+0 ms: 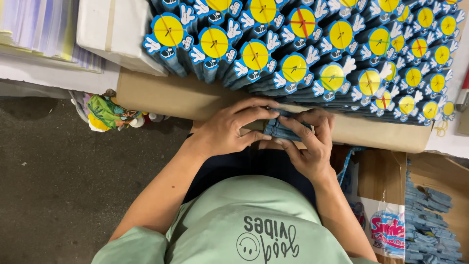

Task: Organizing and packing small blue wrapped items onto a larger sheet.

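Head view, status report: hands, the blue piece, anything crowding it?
Left hand and right hand both pinched on folded blue paper piece, at cardboard edge. Rows of finished blue-and-yellow paper pieces close behind, not touching.

folded blue piece (277, 130) mostly hidden by hands (273, 134)

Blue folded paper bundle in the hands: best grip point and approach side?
Grip the folded blue bundle across its flat faces near the middle, coming from the person's side. It is a stack of pleats, so squeezing across it likely keeps it closed. The left hand and right hand already pinch it this way. The far side is crowded by the rows of finished yellow-and-blue fans on the cardboard ledge.
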